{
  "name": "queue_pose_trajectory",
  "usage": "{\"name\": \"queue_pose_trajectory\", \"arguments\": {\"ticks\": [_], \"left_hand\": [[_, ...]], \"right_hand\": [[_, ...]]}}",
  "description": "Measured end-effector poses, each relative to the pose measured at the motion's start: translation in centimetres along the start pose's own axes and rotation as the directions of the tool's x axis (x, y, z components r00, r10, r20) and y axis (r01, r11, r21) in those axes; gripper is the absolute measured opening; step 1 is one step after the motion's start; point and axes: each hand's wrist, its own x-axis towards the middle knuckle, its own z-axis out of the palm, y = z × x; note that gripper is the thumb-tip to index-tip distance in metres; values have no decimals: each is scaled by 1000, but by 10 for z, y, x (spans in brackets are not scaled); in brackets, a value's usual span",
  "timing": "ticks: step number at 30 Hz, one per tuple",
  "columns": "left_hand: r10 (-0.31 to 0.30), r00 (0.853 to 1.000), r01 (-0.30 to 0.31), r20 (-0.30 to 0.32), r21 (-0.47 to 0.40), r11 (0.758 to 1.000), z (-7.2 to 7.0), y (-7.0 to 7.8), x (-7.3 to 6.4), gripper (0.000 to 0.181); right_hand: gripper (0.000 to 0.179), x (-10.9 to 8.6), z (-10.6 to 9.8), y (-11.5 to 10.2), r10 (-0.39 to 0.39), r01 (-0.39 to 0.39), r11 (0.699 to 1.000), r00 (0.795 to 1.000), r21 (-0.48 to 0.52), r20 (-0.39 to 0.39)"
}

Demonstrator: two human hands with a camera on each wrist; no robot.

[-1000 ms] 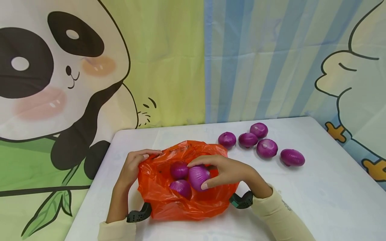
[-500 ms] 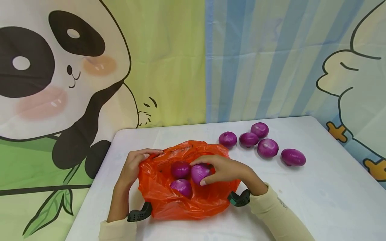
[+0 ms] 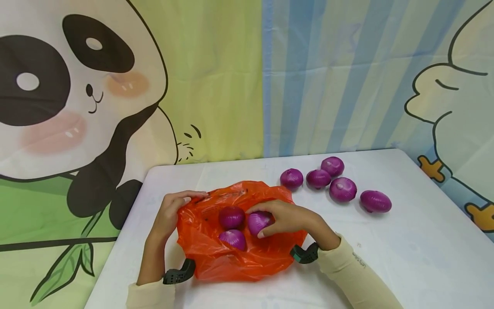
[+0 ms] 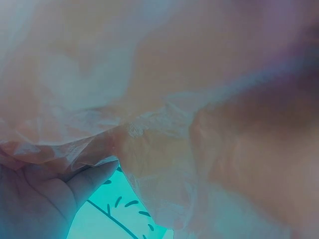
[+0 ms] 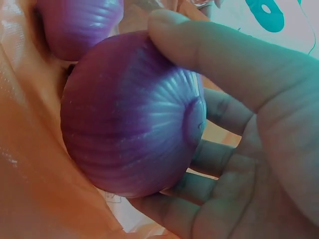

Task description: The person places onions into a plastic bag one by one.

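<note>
An orange-red plastic bag [image 3: 239, 266] lies with its mouth spread wide on the white table. My left hand [image 3: 169, 212] holds the bag's left rim between thumb and fingers; in the left wrist view the film [image 4: 164, 164] covers most of the picture. Inside the bag, my right hand [image 3: 287, 218] grips a purple onion [image 3: 257, 223], thumb on one side and fingers round the other, as the right wrist view shows of the onion [image 5: 134, 114]. Two more purple onions, one farther back [image 3: 231, 217] and one nearer [image 3: 233, 239], sit in the bag to its left.
Several purple onions stand on the table behind and right of the bag, the closest onion [image 3: 291, 178] right by its back rim and the farthest right onion [image 3: 375, 201] apart from the others. A printed cloth backdrop [image 3: 216, 86] rises behind the table [image 3: 405, 257].
My right hand has shifted slightly right with the onion, which sits lower in the bag and apart from the other two. My left hand stays at the rim.
</note>
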Motion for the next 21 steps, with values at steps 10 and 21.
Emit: {"name": "queue_pose_trajectory", "arguments": {"ticks": [10, 21], "left_hand": [[-11, 1000, 11, -4, 19, 1000, -1, -2, 0, 39], [-40, 999, 40, 7, -15, 999, 4, 7, 0, 39]], "right_hand": [[58, 1, 5, 10, 71, -70, 996, 997, -57, 7], [61, 4, 12, 19, 152, -150, 988, 987, -33, 57]]}}
